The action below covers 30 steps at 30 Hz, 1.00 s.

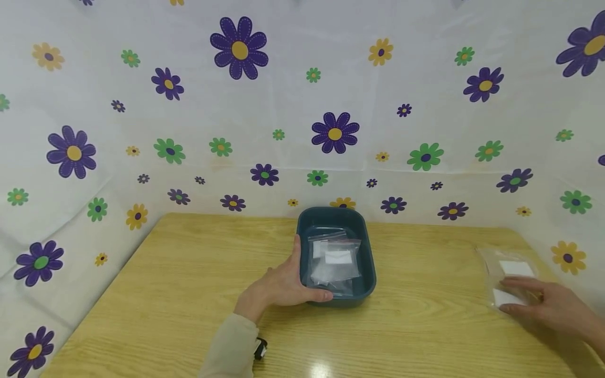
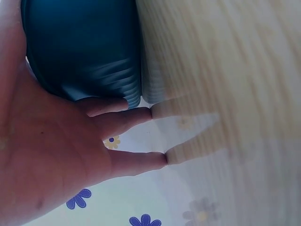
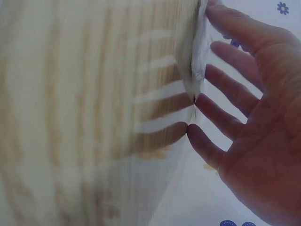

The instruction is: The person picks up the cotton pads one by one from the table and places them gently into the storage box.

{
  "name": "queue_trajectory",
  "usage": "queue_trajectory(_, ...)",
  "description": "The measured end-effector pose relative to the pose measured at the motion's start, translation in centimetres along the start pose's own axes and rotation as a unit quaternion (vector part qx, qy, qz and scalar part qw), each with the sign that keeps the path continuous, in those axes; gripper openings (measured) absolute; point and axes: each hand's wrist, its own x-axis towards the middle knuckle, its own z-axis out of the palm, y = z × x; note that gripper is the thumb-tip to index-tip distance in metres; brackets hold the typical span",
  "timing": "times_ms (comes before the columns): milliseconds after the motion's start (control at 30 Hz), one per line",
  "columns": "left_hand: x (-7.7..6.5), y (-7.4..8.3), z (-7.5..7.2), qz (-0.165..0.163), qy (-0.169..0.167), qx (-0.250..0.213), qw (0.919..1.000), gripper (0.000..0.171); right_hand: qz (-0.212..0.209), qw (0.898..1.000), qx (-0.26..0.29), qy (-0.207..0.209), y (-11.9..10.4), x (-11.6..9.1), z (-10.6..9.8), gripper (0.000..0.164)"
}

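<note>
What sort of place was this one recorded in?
Probably a makeshift recording booth: creased flower-print sheeting closes in the back and both sides of a wood-grain table, which holds a dark blue tub of clear bags.

The left hand (image 2: 66, 146) shows its palm on the left side, with its fingers (image 2: 136, 163) reaching nearly straight across, two of the tips touching the glossy wood-grained surface (image 2: 244, 61), where they are mirrored. Just above those fingers stands a dark blue bin (image 2: 82, 44) with ridges near its base, the upper finger lying against it and the bin resting on the surface. Below and behind the hand is a white sheet (image 2: 113, 197) printed with purple flowers (image 2: 78, 199) and a yellow flower (image 2: 112, 141), partly hidden by the fingers.
</note>
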Motion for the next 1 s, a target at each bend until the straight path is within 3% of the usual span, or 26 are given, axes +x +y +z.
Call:
queue_trajectory(100, 0.0, 0.0, 0.0, 0.003, -0.002, -0.002, 1.0000, 0.147, -0.029, 0.999, 0.000, 0.016, 0.1, 0.0, 0.2, 0.061)
queue_trajectory(267, 0.1, -0.1, 0.0, 0.007, -0.005, -0.008, 0.9999, 0.147, -0.040, 0.999, 0.001, 0.030, 0.0, 0.1, 0.2, 0.045)
queue_trajectory(600, 0.2, -0.2, 0.0, -0.002, -0.006, 0.001, 1.0000, 0.147, -0.084, 0.989, 0.033, 0.118, -0.1, -0.5, 0.7, 0.014)
queue_trajectory(867, 0.2, -0.3, 0.1, -0.006, -0.004, 0.004, 1.0000, 0.146, -0.087, 0.984, 0.064, 0.145, -1.7, -0.7, 0.7, 0.010)
queue_trajectory(1000, 0.1, -0.2, 0.0, -0.010, -0.003, 0.008, 0.9999, 0.145, -0.111, 0.975, 0.076, 0.179, -2.8, -0.6, 0.8, 0.010)
